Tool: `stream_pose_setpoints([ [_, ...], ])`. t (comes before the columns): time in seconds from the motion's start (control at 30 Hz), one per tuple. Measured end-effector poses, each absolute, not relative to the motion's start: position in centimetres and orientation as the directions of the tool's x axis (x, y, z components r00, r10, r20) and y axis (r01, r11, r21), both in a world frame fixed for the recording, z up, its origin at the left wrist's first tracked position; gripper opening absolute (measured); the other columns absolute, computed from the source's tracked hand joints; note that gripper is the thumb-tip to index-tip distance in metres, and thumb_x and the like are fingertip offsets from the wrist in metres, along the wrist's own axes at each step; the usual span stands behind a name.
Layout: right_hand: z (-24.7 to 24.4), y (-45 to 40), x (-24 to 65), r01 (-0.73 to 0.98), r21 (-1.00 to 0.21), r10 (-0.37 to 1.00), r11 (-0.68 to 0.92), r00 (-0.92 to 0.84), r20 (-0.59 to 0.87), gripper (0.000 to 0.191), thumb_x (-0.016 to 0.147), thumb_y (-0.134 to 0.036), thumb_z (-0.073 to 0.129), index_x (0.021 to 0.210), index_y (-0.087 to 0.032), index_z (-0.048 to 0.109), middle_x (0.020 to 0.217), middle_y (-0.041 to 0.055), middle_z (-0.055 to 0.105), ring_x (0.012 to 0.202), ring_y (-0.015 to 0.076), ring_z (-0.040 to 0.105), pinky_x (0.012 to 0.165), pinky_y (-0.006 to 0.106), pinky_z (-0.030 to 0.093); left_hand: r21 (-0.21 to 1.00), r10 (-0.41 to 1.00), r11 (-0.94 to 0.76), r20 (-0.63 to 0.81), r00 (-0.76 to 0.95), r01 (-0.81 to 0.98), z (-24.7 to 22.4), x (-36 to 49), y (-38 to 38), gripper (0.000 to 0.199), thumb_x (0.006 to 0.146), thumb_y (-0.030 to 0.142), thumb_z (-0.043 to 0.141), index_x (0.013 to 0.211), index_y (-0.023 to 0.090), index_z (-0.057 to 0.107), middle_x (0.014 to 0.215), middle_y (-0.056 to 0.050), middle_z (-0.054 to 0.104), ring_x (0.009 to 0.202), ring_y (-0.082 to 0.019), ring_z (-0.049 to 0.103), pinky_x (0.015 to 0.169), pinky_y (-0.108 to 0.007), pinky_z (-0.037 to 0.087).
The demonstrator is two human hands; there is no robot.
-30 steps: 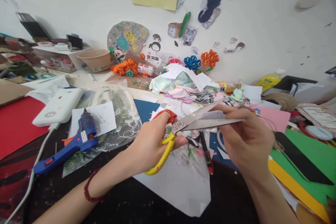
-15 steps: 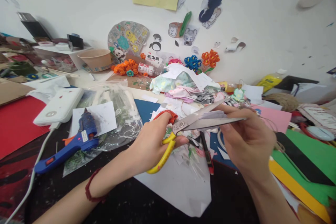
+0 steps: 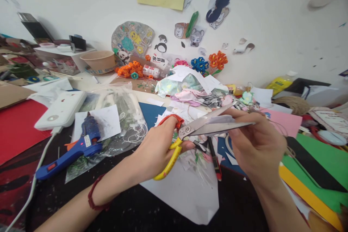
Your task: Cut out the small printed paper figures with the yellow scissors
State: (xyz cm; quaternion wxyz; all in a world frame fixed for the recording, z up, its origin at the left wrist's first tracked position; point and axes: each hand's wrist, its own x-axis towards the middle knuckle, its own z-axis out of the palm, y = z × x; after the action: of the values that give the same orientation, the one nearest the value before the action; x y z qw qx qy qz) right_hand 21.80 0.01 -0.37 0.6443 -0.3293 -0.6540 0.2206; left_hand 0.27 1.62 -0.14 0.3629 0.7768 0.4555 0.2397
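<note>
My left hand (image 3: pixel 157 145) grips the scissors (image 3: pixel 190 128), which have one red and one yellow handle. Their blades are parted and point right, toward my other hand. Between the blades shows a small pale lavender-grey piece (image 3: pixel 221 119), perhaps paper or cloth. My right hand (image 3: pixel 252 137) pinches this piece at its right end, fingers close to the blade tips. Below the blades lie paper scraps (image 3: pixel 187 159) and a white sheet (image 3: pixel 187 195) on the dark table.
On the left are a blue glue gun (image 3: pixel 81 148), a white power bank (image 3: pixel 61 110) with a cable, and a plastic bag (image 3: pixel 127 116). Behind, a heap of cloth scraps (image 3: pixel 190 94) stands before pipe-cleaner flowers (image 3: pixel 199 65). At right lie a black phone-like slab (image 3: pixel 315 165) and green paper (image 3: pixel 307 145).
Almost nothing differs. Both hands, the scissors and the pale piece stay in practically the same place.
</note>
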Motion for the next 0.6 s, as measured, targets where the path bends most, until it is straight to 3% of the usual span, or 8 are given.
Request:
stream_pose_setpoints([
  [0.37,-0.30,-0.11,21.84,0.144,-0.722,0.723,0.677,0.049,0.689,0.017,0.091,-0.011,0.065,0.094,-0.028,0.069,0.112,0.0022,0.077,0.104,0.0192,0.073,0.087,0.031,0.061,0.749,0.880,-0.331,0.025,0.474,0.574,-0.11,0.22,1.78,0.043,0.089,0.066,0.041,0.093,0.024,0.036,0.088,-0.004,0.056,0.071,-0.020,0.046,0.068,-0.037,0.036],
  [0.6,-0.45,0.03,22.07,0.151,-0.715,0.716,0.683,0.058,0.696,0.013,0.089,-0.013,0.068,0.091,-0.027,0.069,0.111,0.0027,0.077,0.104,0.0209,0.074,0.085,0.032,0.062,0.747,0.867,-0.385,0.091,0.490,0.542,-0.38,0.05,1.96,0.040,0.087,0.061,0.046,0.097,0.022,0.040,0.091,-0.005,0.056,0.073,-0.021,0.046,0.068,-0.037,0.038],
])
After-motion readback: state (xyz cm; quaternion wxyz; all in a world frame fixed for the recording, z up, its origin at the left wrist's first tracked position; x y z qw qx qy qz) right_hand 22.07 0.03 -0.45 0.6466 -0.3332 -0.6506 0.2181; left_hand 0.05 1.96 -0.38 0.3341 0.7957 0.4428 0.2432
